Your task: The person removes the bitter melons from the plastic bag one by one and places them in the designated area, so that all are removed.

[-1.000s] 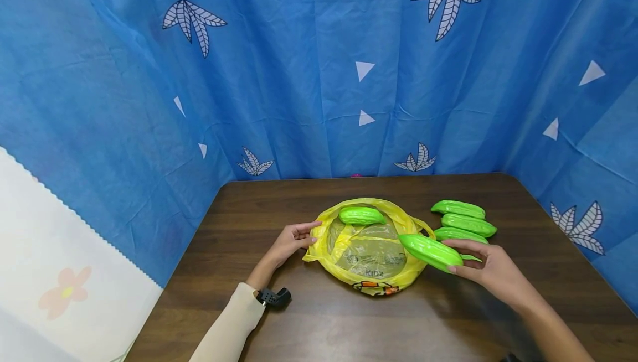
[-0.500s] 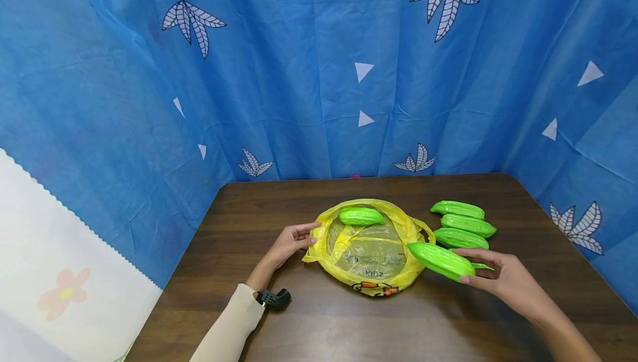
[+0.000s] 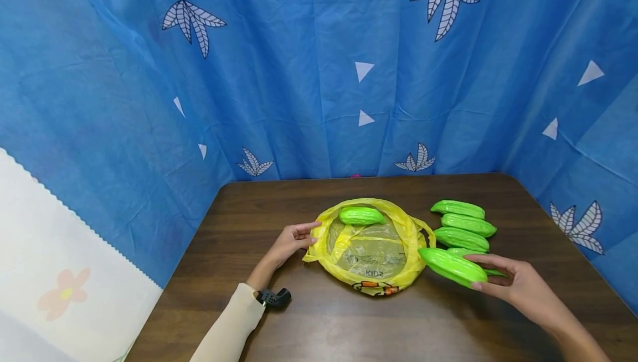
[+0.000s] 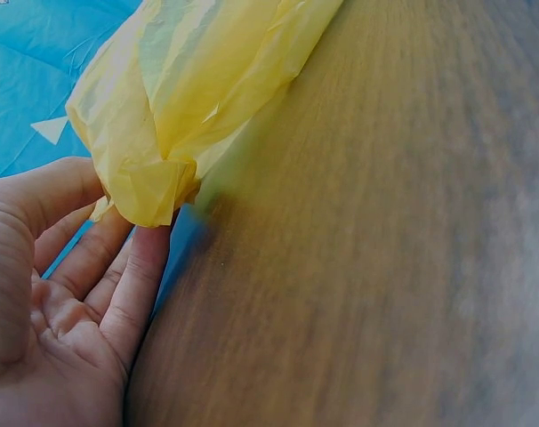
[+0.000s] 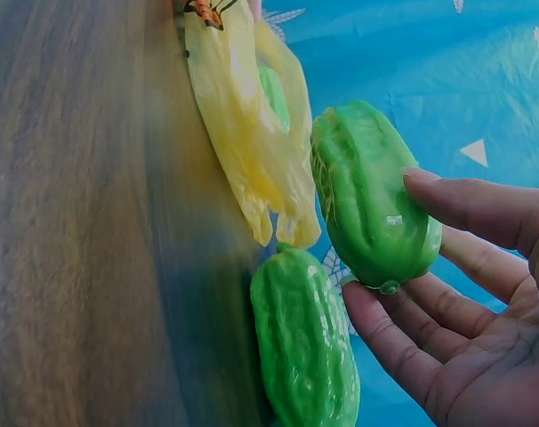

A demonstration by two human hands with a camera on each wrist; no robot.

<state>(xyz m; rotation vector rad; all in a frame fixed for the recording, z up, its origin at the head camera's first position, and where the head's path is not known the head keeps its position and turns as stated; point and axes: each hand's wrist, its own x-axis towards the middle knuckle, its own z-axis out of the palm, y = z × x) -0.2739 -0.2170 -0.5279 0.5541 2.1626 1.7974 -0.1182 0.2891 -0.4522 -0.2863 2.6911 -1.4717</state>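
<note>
The right hand [image 3: 520, 284] pinches a green gourd [image 3: 452, 267] above the surface [image 3: 319, 329], just right of the yellow bag [image 3: 329, 265] — whose left rim the left hand [image 3: 289, 243] pinches. Another gourd [image 3: 361, 216] lies inside, far side; a row of gourds [image 3: 467, 225] — seemingly four, the nearest partly hidden — lies right.

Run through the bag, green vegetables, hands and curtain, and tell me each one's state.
Yellow bag: mouth open.
Bagged vegetable: lying inside.
Held vegetable: off the table.
Other vegetables: lying in a row, nearest partly hidden.
Left hand: pinches the bag's edge.
Right hand: grips one vegetable.
Curtain: hanging, creased.
</note>
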